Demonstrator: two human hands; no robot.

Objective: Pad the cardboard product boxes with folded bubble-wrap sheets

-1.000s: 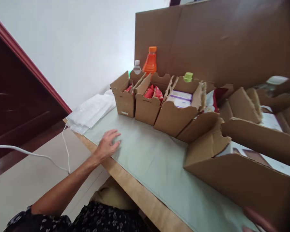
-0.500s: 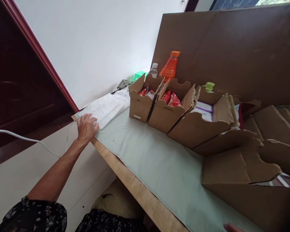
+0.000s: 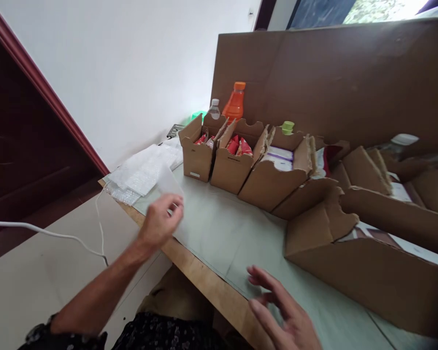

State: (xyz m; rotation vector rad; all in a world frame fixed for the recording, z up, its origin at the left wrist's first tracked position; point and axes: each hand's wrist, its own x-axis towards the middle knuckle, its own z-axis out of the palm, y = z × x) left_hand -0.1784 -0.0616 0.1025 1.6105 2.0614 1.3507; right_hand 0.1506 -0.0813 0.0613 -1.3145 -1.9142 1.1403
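My left hand (image 3: 162, 218) is pinched closed on the edge of a thin, see-through bubble wrap bag (image 3: 171, 183), which trails from the fingers over the green cloth. Behind it, more bubble wrap sheets (image 3: 140, 170) lie in a loose pile at the table's left corner. Over the near edge of the table, my right hand (image 3: 282, 308) is open and holds nothing, its thumb and fingers apart and slightly blurred.
Cardboard bins (image 3: 229, 167) stand in a row, holding red packets (image 3: 240, 147) and white-purple packs (image 3: 280, 154). An orange bottle (image 3: 235, 103) rises behind them, before a tall cardboard panel (image 3: 314, 78). At right sits a bigger cardboard bin (image 3: 365, 277). A white cable (image 3: 44, 229) hangs left.
My left hand has lifted off the pile and moved right, drawing a bubble wrap bag with it. My right hand has come further into view from the bottom edge. The view has shifted right.
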